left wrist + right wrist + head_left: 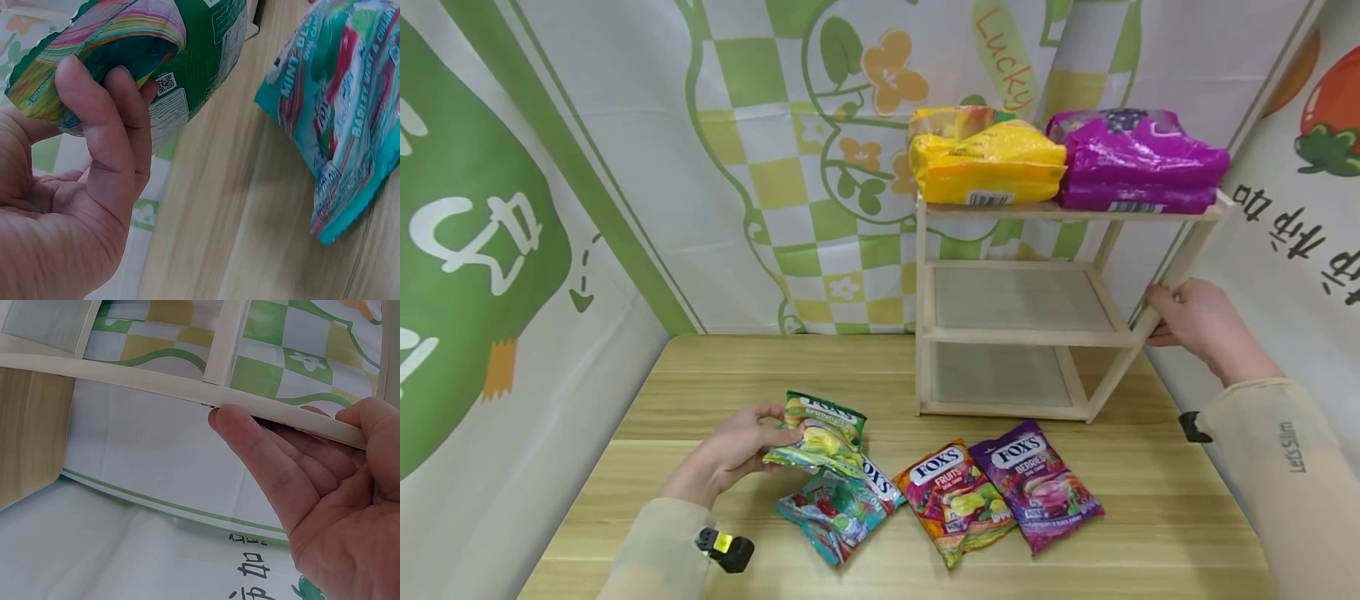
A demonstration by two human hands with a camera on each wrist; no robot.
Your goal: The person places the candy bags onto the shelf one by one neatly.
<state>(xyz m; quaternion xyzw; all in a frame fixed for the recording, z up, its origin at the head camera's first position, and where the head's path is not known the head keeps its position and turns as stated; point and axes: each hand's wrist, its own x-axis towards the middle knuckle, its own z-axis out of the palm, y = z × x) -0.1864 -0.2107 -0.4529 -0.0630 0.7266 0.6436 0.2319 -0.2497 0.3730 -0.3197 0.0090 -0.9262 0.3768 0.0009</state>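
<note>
In the head view my left hand (733, 446) pinches a green candy bag (823, 429) by its side edge, above the table. The left wrist view shows fingers (94, 125) curled against the back of that green bag (200, 56). A teal candy bag (842, 508) lies just below it, partly overlapped in the head view. My right hand (1206, 325) grips the right front post of a wooden shelf rack (1030, 337); in the right wrist view thumb and fingers stand on either side of the post (281, 412).
An orange candy bag (955, 500) and a purple candy bag (1037, 483) lie before the rack. On its top shelf sit a yellow bag (992, 167) and a magenta bag (1142, 162). Printed fabric walls (625, 167) enclose the wooden table (730, 367) on three sides.
</note>
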